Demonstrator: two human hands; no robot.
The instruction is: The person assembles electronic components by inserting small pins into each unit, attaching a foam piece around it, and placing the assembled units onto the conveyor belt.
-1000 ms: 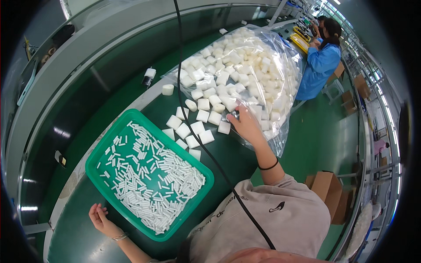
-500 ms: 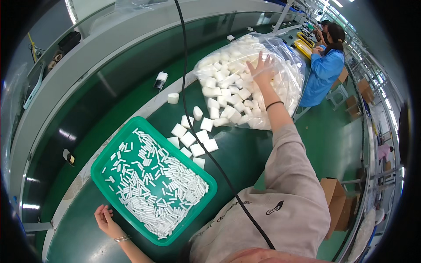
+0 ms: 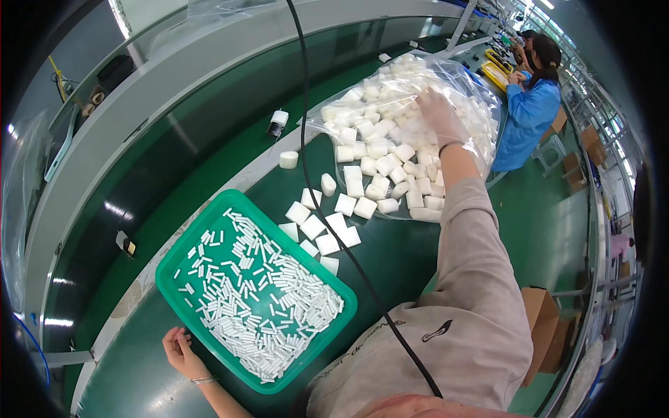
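At the far middle of the workbench lies a clear plastic bag (image 3: pixel 456 78) full of white foam-like blocks (image 3: pixel 382 166). My right hand (image 3: pixel 440 117) is at the bag, seen hazily through or against its film and blurred by motion; its fingers do not show clearly. My left hand (image 3: pixel 182 354) rests by the tray's lower left edge, fingers loosely bent, nothing seen in it. Beside it the green tray (image 3: pixel 209 333) holds many short white sticks (image 3: pixel 306 306), piled thickest toward its near and right sides. Several loose white blocks (image 3: pixel 312 227) lie between tray and bag.
A black cable (image 3: pixel 304 104) hangs across the view over the bench. Beyond the bench edge runs a dark green conveyor (image 3: pixel 174 150) carrying small devices (image 3: pixel 277 122). A co-worker in a blue coat (image 3: pixel 529 115) sits at the far right, near yellow trays (image 3: pixel 496 73). Cardboard boxes (image 3: pixel 540 327) stand at right.
My right hand, spread over the bag before, is now lower against it and blurred; the bag's film has shifted. The whole view has moved slightly. My left hand stays beside the tray.
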